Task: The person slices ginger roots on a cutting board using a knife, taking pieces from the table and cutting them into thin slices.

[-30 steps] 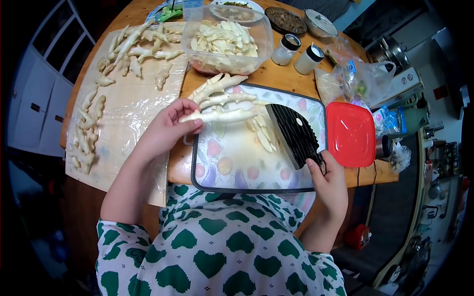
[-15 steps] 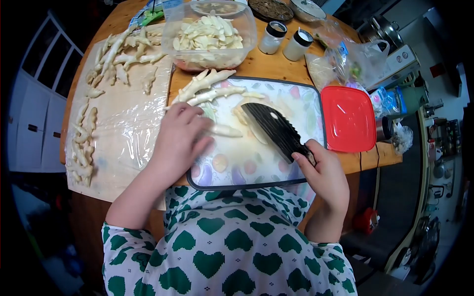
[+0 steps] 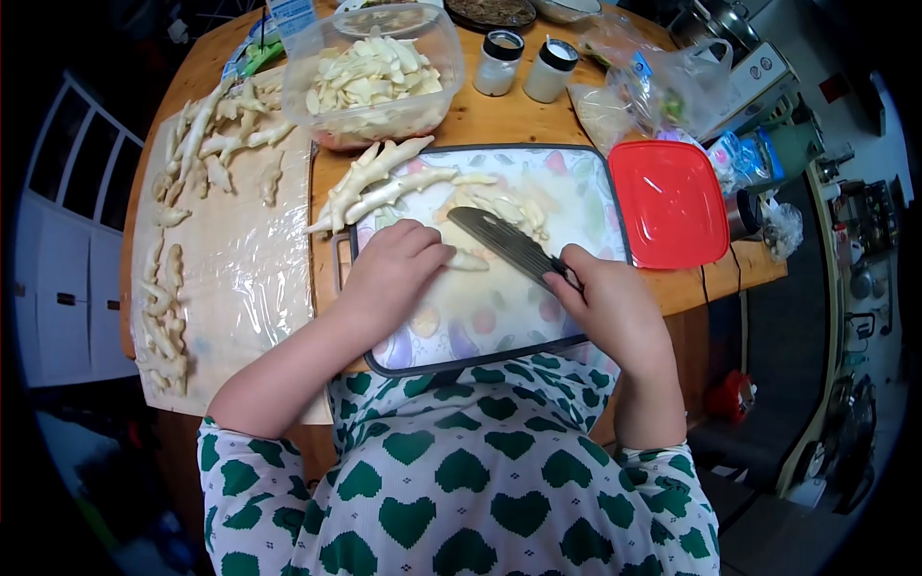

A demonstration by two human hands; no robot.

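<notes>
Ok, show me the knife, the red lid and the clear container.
Knife (image 3: 506,243): head view, middle of the dark blade.
Red lid (image 3: 669,204): head view, middle of its flat face.
Clear container (image 3: 408,119): head view, front outer wall below the rim.

Bright light washes the white, fruit-patterned rectangular cutting board (image 3: 579,211) and streaks glare across the flat, beige, plastic-covered board (image 3: 230,307), while lens distortion bows the dim, white, glass-paned cabinet (image 3: 69,274) and corners fall black.

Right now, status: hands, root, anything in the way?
Left hand holding pale root piece on cutting board. Right hand gripping knife. Cut slices just beyond it, possibly in the way.
</notes>
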